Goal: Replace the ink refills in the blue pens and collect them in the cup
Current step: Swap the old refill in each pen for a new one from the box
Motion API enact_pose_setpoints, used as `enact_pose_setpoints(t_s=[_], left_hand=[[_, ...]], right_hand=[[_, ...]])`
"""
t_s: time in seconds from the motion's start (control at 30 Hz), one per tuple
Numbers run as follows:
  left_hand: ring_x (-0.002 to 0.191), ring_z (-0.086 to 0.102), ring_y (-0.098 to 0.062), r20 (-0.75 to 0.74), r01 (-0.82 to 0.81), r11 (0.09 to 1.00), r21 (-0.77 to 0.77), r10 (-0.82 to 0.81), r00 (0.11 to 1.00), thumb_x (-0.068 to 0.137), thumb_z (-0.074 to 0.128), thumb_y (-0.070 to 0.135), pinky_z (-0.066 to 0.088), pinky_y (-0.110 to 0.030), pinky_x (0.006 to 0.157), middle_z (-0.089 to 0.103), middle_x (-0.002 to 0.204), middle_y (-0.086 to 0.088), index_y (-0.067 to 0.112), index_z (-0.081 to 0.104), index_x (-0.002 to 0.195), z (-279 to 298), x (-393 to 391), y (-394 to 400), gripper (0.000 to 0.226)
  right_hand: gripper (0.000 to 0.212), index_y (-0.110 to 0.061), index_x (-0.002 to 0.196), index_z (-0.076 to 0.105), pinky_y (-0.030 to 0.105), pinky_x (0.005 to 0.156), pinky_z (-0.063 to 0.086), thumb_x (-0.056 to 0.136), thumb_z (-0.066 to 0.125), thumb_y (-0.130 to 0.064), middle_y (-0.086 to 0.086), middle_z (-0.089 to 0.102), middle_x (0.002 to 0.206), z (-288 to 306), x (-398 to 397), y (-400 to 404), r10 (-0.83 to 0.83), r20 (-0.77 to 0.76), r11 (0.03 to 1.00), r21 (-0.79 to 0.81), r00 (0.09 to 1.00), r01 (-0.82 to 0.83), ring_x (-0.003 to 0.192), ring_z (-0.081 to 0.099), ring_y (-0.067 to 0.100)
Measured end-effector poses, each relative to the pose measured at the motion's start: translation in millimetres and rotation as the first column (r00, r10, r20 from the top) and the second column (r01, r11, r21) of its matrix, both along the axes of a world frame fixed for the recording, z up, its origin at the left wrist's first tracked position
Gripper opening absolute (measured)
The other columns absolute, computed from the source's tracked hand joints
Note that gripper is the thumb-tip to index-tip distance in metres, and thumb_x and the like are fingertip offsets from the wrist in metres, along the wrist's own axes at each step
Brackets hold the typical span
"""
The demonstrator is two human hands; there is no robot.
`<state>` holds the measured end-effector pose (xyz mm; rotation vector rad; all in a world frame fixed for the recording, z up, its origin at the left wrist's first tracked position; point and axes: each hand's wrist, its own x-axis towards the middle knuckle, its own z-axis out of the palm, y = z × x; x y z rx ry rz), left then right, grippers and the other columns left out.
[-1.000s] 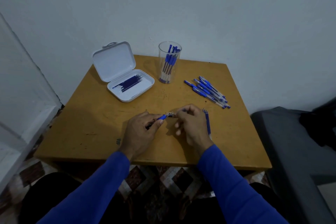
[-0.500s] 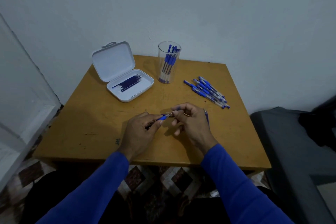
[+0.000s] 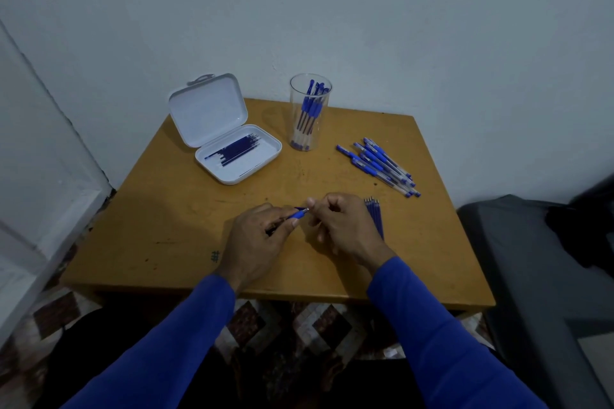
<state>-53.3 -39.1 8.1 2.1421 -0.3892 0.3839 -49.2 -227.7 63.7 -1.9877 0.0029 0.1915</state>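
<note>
- Left hand (image 3: pixel 254 241) grips pen (image 3: pixel 296 214) barrel; right hand (image 3: pixel 342 226) pinches its tip.
- Advice: keep barrel steady, twist tip straight, avoid cross-threading.

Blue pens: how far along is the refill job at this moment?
Done: several pens stand in the cup. In hand: left hand grips a pen; right hand pinches its tip. Left: the pen pile; refills remain in the white case.
</note>
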Motion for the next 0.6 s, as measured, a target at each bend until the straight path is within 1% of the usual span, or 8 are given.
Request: enact_pose_setpoints(t_s=[0.07,0.1,0.17,0.27,0.3,0.43,0.53,0.6], left_hand=[[0.071,0.056,-0.005,-0.003,-0.009,1.000,0.004,0.009,1.000,0.095,0.069,0.030,0.038,-0.011,0.059,0.057,0.073,0.019,0.027,0.076,0.116,-0.3,-0.5,-0.3,0.022],[0.070,0.056,-0.006,-0.001,-0.007,1.000,-0.004,0.007,1.000,0.095,0.069,0.030,0.038,-0.012,0.058,0.057,0.073,0.019,0.027,0.076,0.115,-0.1,-0.7,-0.3,0.022],[0.070,0.057,-0.007,0.005,0.004,1.000,-0.017,-0.004,1.000,0.094,0.070,0.029,0.038,-0.012,0.058,0.058,0.073,0.019,0.029,0.076,0.114,0.0,-0.4,-0.5,0.021],[0.070,0.058,-0.008,0.009,0.003,1.000,-0.023,-0.002,1.000,0.094,0.070,0.028,0.037,-0.011,0.057,0.059,0.074,0.017,0.029,0.076,0.112,-0.1,0.1,-0.5,0.019],[0.070,0.058,-0.008,0.013,0.003,1.000,-0.025,-0.003,1.000,0.094,0.070,0.029,0.037,-0.011,0.057,0.060,0.073,0.017,0.029,0.076,0.112,-0.1,0.0,-0.3,0.019],[0.070,0.057,-0.010,0.018,0.004,1.000,-0.019,-0.003,1.000,0.095,0.069,0.030,0.041,-0.019,0.058,0.060,0.074,0.017,0.029,0.076,0.114,-1.9,0.1,0.2,0.020],[0.069,0.056,-0.009,0.019,0.004,1.000,-0.025,-0.004,1.000,0.095,0.069,0.032,0.043,-0.022,0.058,0.060,0.074,0.017,0.030,0.076,0.114,-2.6,0.7,-0.4,0.021],[0.069,0.057,-0.009,0.023,0.011,1.000,-0.023,-0.011,1.000,0.095,0.069,0.031,0.042,-0.020,0.058,0.060,0.074,0.018,0.030,0.076,0.113,-2.0,0.3,-0.5,0.020]], right_hand=[[0.041,-0.008,0.092,0.070,0.019,0.042,0.040,0.101,0.056,-0.045,0.004,0.068,0.070,-0.4,0.0,0.3,-0.020,0.028,0.998,-0.051,0.999,0.021,0.046,0.054,0.004],[0.037,-0.009,0.095,0.070,0.019,0.042,0.040,0.100,0.058,-0.044,0.004,0.070,0.074,-1.0,0.5,-0.2,-0.027,0.039,0.999,-0.035,0.999,0.029,0.047,0.055,0.004],[0.018,-0.016,0.106,0.068,0.021,0.040,0.040,0.100,0.063,-0.032,0.006,0.071,0.087,-0.3,0.9,-2.7,-0.006,0.024,0.997,0.072,1.000,0.004,0.052,0.057,0.009],[0.009,-0.014,0.106,0.069,0.020,0.040,0.039,0.099,0.065,-0.013,0.006,0.067,0.082,1.9,2.0,-6.4,0.046,0.006,0.986,0.160,0.999,-0.047,0.051,0.055,0.011],[0.007,-0.011,0.102,0.070,0.019,0.042,0.040,0.099,0.064,-0.014,0.007,0.067,0.079,2.5,2.2,-6.7,0.042,0.011,0.990,0.135,0.999,-0.044,0.051,0.054,0.010],[0.036,-0.009,0.089,0.071,0.021,0.051,0.045,0.099,0.060,-0.041,0.006,0.071,0.079,1.1,4.2,-2.5,-0.024,0.050,0.999,-0.043,0.998,0.026,0.051,0.055,0.003],[0.013,-0.014,0.101,0.070,0.023,0.049,0.045,0.097,0.068,-0.026,0.005,0.070,0.083,1.6,5.2,-6.6,0.011,0.021,0.996,0.089,1.000,-0.013,0.052,0.054,0.009],[0.006,-0.014,0.101,0.072,0.022,0.047,0.044,0.096,0.069,-0.015,0.007,0.067,0.080,2.4,4.4,-7.3,0.062,0.020,0.989,0.132,0.998,-0.064,0.052,0.053,0.011]])
